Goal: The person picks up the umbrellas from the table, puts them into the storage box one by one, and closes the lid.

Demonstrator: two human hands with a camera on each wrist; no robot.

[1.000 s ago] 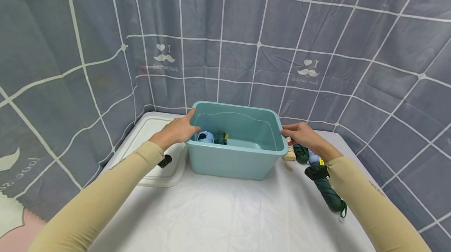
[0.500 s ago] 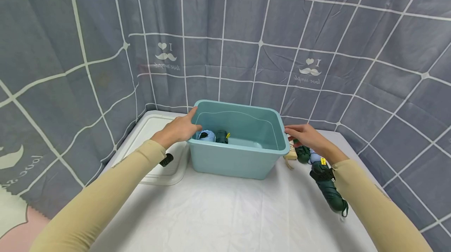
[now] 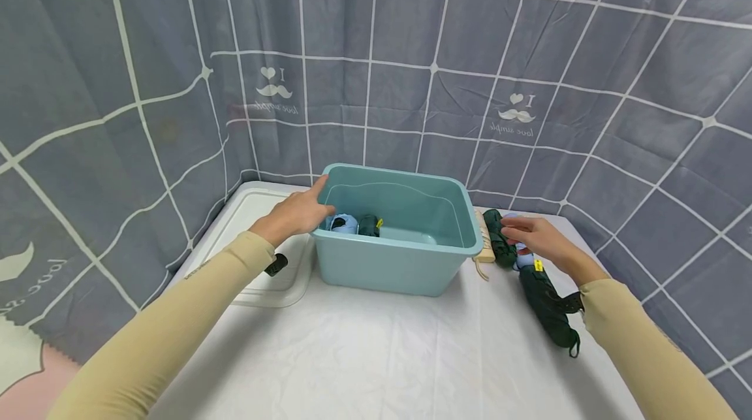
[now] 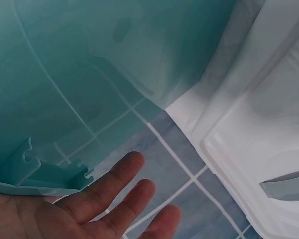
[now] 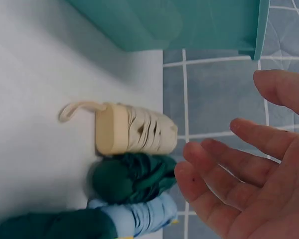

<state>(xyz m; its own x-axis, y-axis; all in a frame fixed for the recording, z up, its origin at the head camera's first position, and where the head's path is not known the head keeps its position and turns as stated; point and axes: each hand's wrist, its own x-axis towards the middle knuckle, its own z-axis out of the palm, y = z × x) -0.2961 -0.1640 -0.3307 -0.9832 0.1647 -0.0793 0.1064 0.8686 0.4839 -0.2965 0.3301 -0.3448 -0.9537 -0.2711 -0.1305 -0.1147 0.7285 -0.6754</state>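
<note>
My right hand (image 3: pixel 543 240) has come off the rim of the teal bin (image 3: pixel 395 272), which it was touching a second ago, and now hovers with fingers spread and relaxed, holding nothing, just over the folded umbrellas lying on the bench (image 3: pixel 376 355) to the right of the bin. The nearest of these is a dark green umbrella (image 5: pixel 132 178), lying against a cream umbrella (image 5: pixel 132 130) with a looped cord; a light blue umbrella (image 5: pixel 139 219) sits just beside them, and another, longer dark green umbrella (image 3: pixel 549 309) lies nearer to me along my forearm. I judge that the reach has switched from the bin to the loose umbrellas, the green one by my fingertips being the likeliest pick. My left hand (image 3: pixel 296 213) has not shifted: it rests flat with straight fingers against the bin's left rim, curling round nothing, and the left wrist view shows the fingers (image 4: pixel 114 186) loose beside the bin wall. Inside the bin two umbrellas already lie at the left end, one light blue (image 3: pixel 343 224) and one dark green (image 3: pixel 369 225). The bench is draped in a wrinkled white cloth; a clear lid (image 3: pixel 258 237) lies left of the bin. A grey curtain (image 3: pixel 411 48) with a white grid hangs behind.
</note>
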